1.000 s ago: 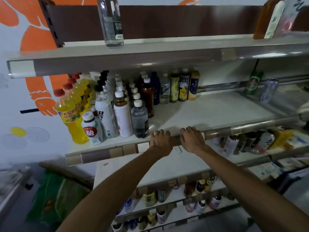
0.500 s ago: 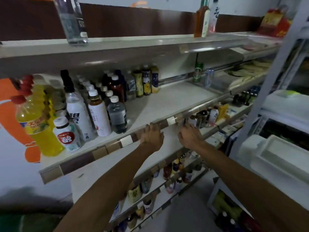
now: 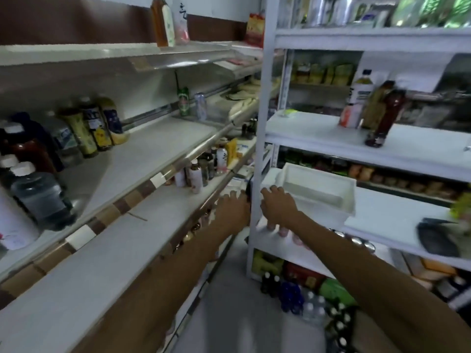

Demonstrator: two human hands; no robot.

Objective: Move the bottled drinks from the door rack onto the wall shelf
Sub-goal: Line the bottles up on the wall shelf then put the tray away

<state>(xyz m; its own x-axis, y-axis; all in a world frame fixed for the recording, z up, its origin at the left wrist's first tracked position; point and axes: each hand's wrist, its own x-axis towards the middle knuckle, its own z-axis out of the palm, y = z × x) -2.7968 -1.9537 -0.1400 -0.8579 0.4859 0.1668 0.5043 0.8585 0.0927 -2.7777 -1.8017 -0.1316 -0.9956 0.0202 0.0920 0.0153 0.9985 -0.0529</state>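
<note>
Both hands are stretched forward and hold nothing. The left hand and the right hand have loose, open fingers. A white bin sits just beside the right fingers. The bottled drinks stand on the white rack, above and right of the fingers. The wall shelf lies to their left.

Both your bare arms reach forward, side by side. Your left grip and right grip lie palm down, close together but apart, fingers loosely extended, both empty.
</note>
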